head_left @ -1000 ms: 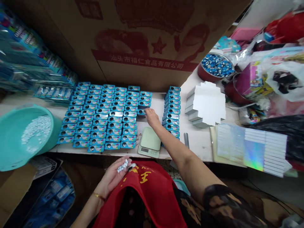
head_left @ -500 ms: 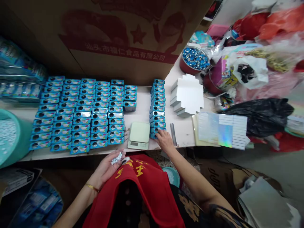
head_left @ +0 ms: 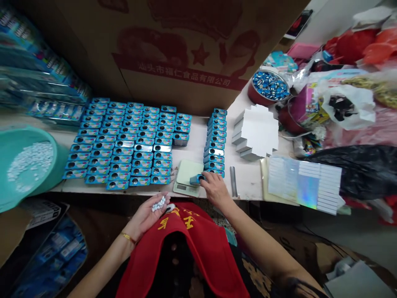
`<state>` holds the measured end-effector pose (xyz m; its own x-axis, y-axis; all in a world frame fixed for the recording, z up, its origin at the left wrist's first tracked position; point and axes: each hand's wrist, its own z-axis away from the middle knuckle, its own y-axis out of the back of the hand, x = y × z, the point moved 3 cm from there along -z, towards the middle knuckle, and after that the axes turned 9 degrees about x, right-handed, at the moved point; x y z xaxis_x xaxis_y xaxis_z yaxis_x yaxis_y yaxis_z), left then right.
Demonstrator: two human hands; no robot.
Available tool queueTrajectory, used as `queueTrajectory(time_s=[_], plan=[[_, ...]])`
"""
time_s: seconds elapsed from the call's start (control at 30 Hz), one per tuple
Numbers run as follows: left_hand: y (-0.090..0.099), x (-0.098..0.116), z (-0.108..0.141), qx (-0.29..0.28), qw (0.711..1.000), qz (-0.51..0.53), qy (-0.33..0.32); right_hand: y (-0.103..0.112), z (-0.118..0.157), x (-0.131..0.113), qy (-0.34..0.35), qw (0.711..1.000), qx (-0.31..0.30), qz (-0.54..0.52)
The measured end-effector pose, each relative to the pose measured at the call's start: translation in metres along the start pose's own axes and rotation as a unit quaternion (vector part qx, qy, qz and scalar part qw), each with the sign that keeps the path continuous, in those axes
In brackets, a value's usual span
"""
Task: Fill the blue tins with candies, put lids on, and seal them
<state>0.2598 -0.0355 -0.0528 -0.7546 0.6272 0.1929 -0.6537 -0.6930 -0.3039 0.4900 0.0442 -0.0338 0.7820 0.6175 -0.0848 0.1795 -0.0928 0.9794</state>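
My left hand is cupped palm up near the table's front edge, holding a small heap of white pellets. With its fingers closed on one small blue tin, my right hand is over the front right of the pale green scale. The tin has a dark round hole at one end. Just beyond that hand runs a single column of similar blue tins. Left of the scale lie several more columns of blue tins.
A turquoise tub of white pellets stands at the left. Right of the tins are a metal strip, stacked white card, silvery sheets and a red pot of blue caps. A large carton rises behind.
My right hand has taken a blue tin from the near end of the right column and moved it left over the scale. My left hand still cups the pellets. The view has turned left.
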Motion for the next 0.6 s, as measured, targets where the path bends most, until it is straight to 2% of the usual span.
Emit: queueTrajectory(time_s=[0.1,0.2,0.27,0.4,0.5,0.6], plan=[[0.002,-0.002,-0.001,-0.004,1.000,0.003,-0.006,-0.020,-0.026,-0.015,0.030,0.999,-0.032,-0.018],[0.007,-0.003,-0.002,-0.004,1.000,0.013,-0.003,-0.034,-0.035,-0.016,0.022,0.998,-0.035,-0.051],[0.010,-0.003,-0.002,-0.003,1.000,0.023,-0.001,-0.033,-0.031,-0.007,-0.006,0.996,-0.002,-0.086],[0.014,-0.002,-0.003,0.004,0.999,0.037,-0.007,-0.022,-0.011,0.025,-0.105,0.981,0.078,-0.146],[0.013,-0.002,-0.003,0.004,0.999,0.038,-0.001,-0.017,0.001,0.041,-0.164,0.967,0.107,-0.165],[0.010,-0.001,-0.003,-0.005,1.000,0.029,0.010,-0.015,0.007,0.045,-0.187,0.960,0.125,-0.167]])
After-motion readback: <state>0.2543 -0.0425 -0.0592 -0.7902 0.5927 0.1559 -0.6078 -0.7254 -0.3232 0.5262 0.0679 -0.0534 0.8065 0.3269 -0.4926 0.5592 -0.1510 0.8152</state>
